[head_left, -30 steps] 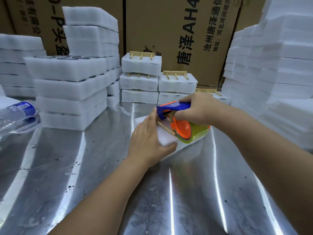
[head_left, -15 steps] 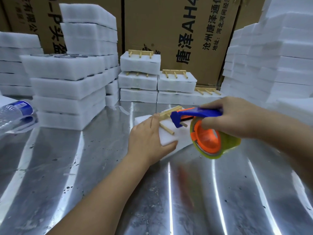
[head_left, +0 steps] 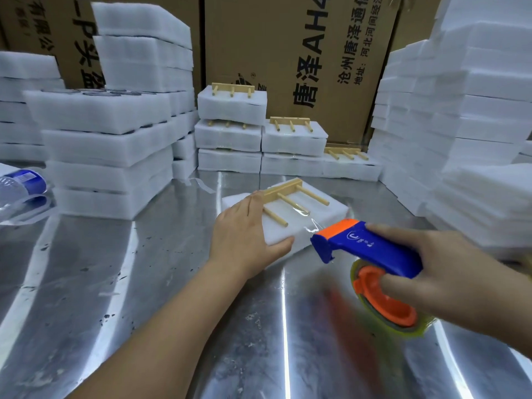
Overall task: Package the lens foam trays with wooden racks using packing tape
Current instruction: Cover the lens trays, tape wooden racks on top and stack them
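Foam tray (head_left: 325, 214) with its wooden rack (head_left: 283, 190), lying on the table (head_left: 144, 283), is pinned under flat fingers (head_left: 250, 207) of the left hand (head_left: 244, 234) while the tape dispenser (head_left: 371, 249) is clenched in the right hand (head_left: 449, 269); the packing tape (head_left: 306, 218) is best drawn taut and low before cutting.

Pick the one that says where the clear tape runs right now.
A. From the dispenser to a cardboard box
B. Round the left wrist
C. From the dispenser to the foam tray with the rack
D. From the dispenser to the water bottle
C: a clear strip of tape stretches from the dispenser, held in the right hand, onto the foam tray by the pegs of the wooden rack, while the left hand presses on the tray.
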